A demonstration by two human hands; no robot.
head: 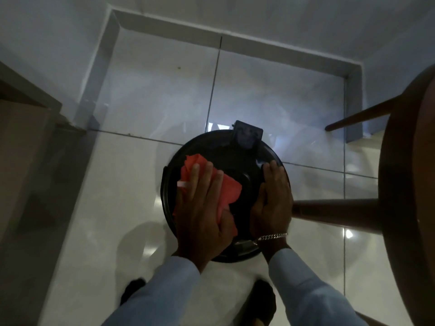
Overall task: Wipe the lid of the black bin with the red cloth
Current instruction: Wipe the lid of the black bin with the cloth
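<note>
- Glossy pale tiled floor with dark grout lines, ringed at the far end by a grey skirting under white walls; dim light, bright reflections on the tiles.
- Black bin standing on the floor near the middle of the tiled area, seen from straight above, its round lid closed and glossy, with a shallow recess at the centre.
- Black hinge block at the far edge of the lid.
- Red cloth spread crumpled over the left half of the lid, one corner reaching toward the far-left rim, another hanging by the near edge.
- Left hand lying flat on the cloth, fingers stretched out and slightly spread, pressing it against the lid; not clenched, nothing gripped.
- Right hand resting open on the right rim of the lid, fingers extended along the curve, palm down, touching the lid only.
- Silver chain bracelet on the right wrist; pale blue sleeves on both forearms.
- Dark shoes on the floor at the near edge, partly hidden by the arms.
- Brown wooden stool just right of the bin, one leg crossing close beside the lid's right rim.
- Wooden furniture along the left edge of the floor, blurred.
</note>
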